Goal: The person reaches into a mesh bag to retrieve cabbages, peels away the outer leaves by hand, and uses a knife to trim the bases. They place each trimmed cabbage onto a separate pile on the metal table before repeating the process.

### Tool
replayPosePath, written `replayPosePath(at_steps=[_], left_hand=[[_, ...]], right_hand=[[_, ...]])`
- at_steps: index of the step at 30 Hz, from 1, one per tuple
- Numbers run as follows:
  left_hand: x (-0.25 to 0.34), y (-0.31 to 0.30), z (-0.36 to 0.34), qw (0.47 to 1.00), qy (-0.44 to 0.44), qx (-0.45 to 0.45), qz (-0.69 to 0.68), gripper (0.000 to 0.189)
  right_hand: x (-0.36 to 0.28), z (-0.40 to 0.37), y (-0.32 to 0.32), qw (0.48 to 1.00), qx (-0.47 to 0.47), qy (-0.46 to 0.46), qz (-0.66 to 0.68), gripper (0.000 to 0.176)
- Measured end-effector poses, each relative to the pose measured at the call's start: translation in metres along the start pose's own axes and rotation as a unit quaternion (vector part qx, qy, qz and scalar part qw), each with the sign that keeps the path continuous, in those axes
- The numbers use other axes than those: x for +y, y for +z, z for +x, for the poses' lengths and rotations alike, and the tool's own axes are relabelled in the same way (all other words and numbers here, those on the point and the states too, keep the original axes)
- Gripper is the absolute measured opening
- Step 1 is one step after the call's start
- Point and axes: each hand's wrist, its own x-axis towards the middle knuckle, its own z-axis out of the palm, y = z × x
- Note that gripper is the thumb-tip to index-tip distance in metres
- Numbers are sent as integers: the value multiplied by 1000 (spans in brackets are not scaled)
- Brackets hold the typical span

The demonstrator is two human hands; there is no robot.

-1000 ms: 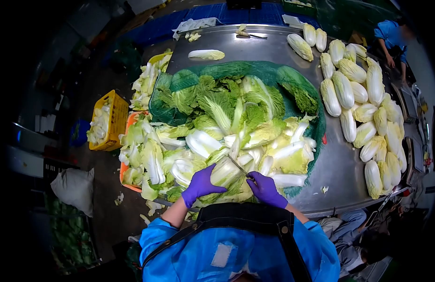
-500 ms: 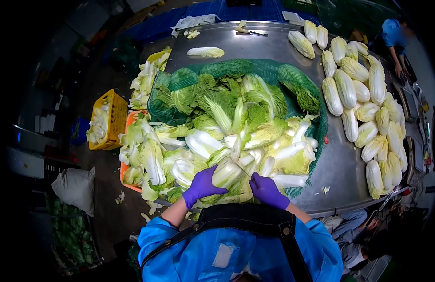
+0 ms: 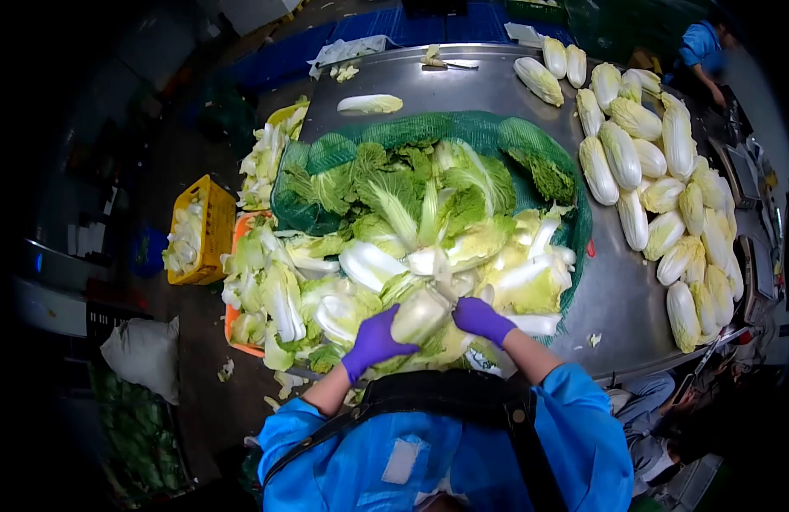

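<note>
My left hand [image 3: 379, 343], in a purple glove, is closed around the side of a napa cabbage [image 3: 422, 314] close to my apron. The cabbage is tilted, with its pale base end facing away from me. My right hand [image 3: 483, 319], gloved in purple too, grips a knife [image 3: 446, 290]; its blade lies at the base end of this cabbage, and the handle is hidden in my fist. Loose cabbage leaves [image 3: 369, 266] spread under and around both hands. Beyond them, leafy green outer leaves [image 3: 394, 200] lie inside a green mesh bag [image 3: 531, 141].
Many trimmed cabbages [image 3: 620, 155] cover the right of the steel table [image 3: 463, 85]. A single cabbage [image 3: 371, 104] and another knife [image 3: 454, 63] lie at the back. Left are an orange crate [image 3: 232, 320] and a yellow crate [image 3: 214, 235] of leaves. A co-worker [image 3: 703, 51] is far right.
The cabbage has turned in my left hand, its base end now showing more. My right hand and the knife have shifted slightly up against the base. The camera view has moved a little.
</note>
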Motion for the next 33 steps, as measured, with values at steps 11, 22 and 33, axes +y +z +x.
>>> replayPosePath(at_steps=[11,22,33], left_hand=[[31,-10,-10,934,53,132,-327,85],[77,-11,15,897,68,205,-386,66],[57,-4,55,817,-31,149,-556,33]], right_hand=[[-95,-58,-126,866,100,72,484,36],[-106,-63,-87,891,323,-37,316,25],[-78,-72,-56,835,313,-3,453,40]])
